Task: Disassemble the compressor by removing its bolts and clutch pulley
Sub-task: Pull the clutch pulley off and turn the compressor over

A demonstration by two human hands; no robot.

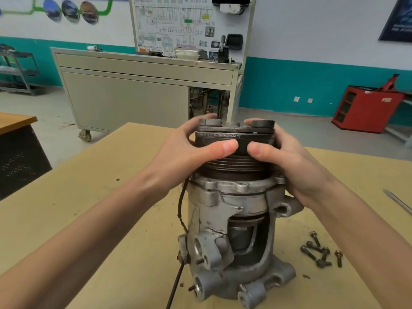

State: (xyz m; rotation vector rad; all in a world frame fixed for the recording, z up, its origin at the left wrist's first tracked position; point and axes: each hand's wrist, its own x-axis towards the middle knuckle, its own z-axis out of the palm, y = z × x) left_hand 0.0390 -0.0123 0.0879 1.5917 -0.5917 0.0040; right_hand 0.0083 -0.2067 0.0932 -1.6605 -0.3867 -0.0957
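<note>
Grey cast-metal housing marks the compressor [234, 219], which stands upright near the middle of the pale wooden surface [111, 197] with its mounting lugs at the bottom and its drive end at the top. A window cut into the near side of the housing shows dark parts inside.

On top sits the dark, grooved clutch pulley [234, 162], and both hands are clasped round it. The left hand [185, 152] grips it from the left and the right hand [289, 166] from the right. The two thumbs lie across the near face with their tips close together but not touching, and the fingers curl round the far side and over the upper rim. The pulley seems to rest flush on the housing, though the hands hide too much of the joint to be sure.

A thin dark cable [180, 210] hangs down the left side of the compressor and runs off the bottom edge of the view.

To the right of the base, apart from it, loose bolts [318, 250] lie in a small cluster on the surface. Further right, at the edge of the view, lies a slim metal tool [399, 201].

Beyond the surface stand a beige wheeled cabinet [133, 92] and, by the teal-banded wall, a red box [367, 108].
</note>
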